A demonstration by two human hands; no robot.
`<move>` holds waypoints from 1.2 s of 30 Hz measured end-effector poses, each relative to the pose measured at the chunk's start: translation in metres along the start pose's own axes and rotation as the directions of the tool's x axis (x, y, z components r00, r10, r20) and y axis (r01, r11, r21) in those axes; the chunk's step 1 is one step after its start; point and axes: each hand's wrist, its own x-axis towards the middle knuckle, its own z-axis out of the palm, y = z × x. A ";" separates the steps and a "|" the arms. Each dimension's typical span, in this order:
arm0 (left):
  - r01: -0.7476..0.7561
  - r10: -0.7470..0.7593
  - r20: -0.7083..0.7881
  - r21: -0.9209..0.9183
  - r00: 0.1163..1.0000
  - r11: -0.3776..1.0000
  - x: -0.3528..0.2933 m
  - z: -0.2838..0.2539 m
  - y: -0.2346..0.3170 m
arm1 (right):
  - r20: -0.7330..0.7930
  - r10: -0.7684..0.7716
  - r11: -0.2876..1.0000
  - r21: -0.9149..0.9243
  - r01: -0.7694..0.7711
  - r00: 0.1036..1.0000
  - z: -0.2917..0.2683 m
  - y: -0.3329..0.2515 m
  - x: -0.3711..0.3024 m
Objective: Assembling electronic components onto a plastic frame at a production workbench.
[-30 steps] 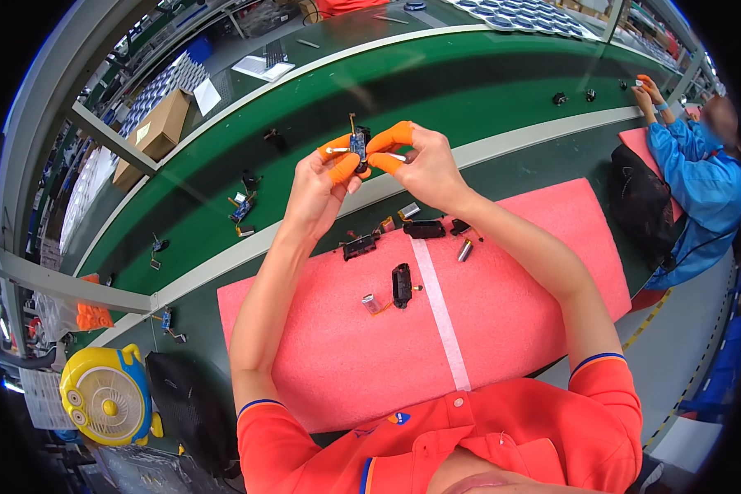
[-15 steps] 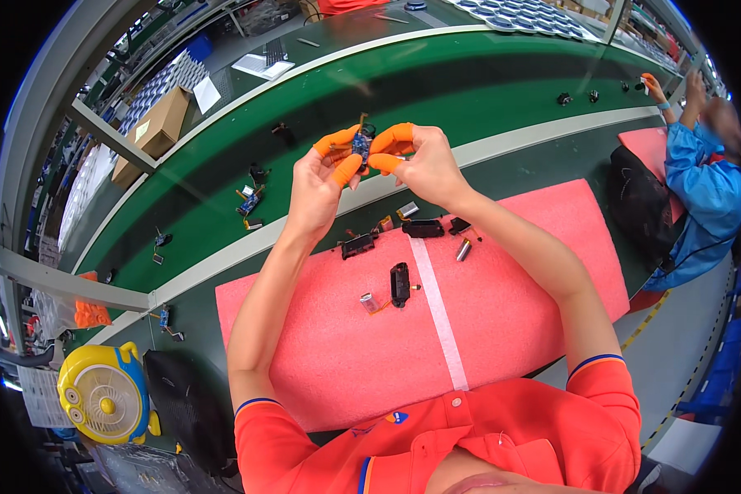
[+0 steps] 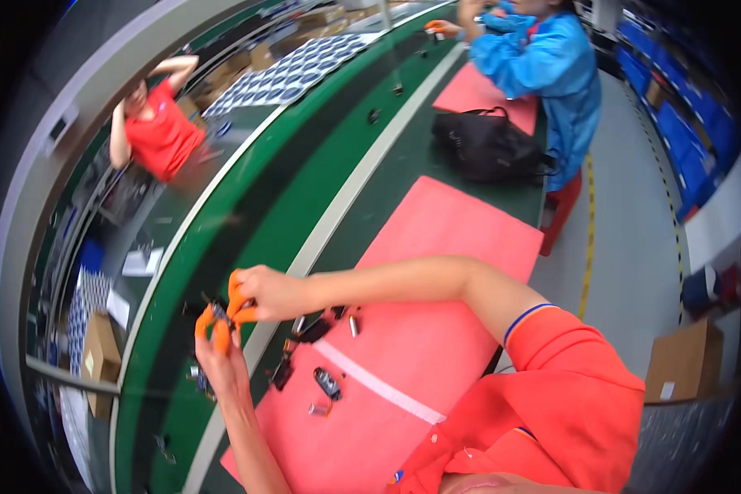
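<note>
My left hand and my right hand, both with orange finger cots, meet above the green belt. Pinched between their fingertips is a small blue circuit board, partly covered by the fingers. Below my hands, a pink foam mat bears a black plastic housing with a small silver battery beside it. More black housings lie along the mat's belt-side edge, and another silver battery lies close to them.
Small electronic parts sit along the belt. A black bag lies on the far bench, near a co-worker in a blue smock. Across the belt is a person in a red shirt. A cardboard box stands at left.
The view has swung to the right, bringing the co-worker and aisle further in. My hands now appear lower and further left, still together on the circuit board.
</note>
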 end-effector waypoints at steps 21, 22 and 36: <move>-0.327 0.292 0.149 0.504 0.945 0.800 0.091 0.021 -0.048 | 0.028 -0.134 0.763 -0.635 0.121 0.991 -0.034 0.044 -0.002; -0.313 0.300 0.112 0.523 0.947 0.793 0.090 0.006 -0.045 | 0.047 -0.143 0.784 -0.604 0.142 0.989 -0.024 0.043 0.003; -0.300 0.258 0.174 0.734 0.950 0.609 0.068 -0.089 -0.021 | 0.301 -0.234 0.625 -0.682 0.380 0.924 0.073 0.054 0.015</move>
